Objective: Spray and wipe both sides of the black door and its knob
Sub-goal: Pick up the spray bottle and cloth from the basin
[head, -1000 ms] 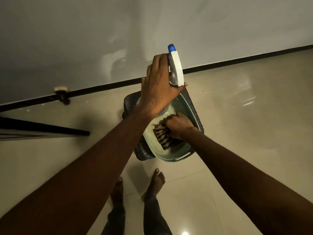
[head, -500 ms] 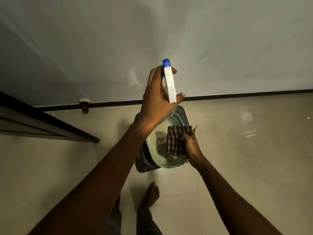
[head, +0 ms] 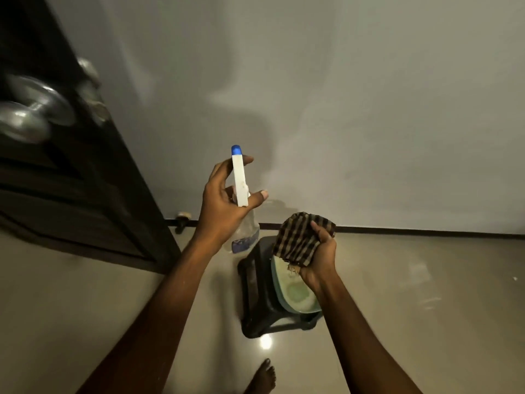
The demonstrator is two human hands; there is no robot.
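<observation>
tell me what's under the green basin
A black stool on the floor holds the green basin. The basin covers most of the stool's seat, so nothing else there can be seen. The right hand holds a checked cloth above it.

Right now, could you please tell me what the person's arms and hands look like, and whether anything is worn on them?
Both arms are bare as far as the view shows, with no sleeves. The left hand and right hand have no gloves, and no rings, watch or bands show on the fingers or wrists. A short, pale nail shows on the left thumb. The lighting is dim, so fine marks cannot be made out.
</observation>
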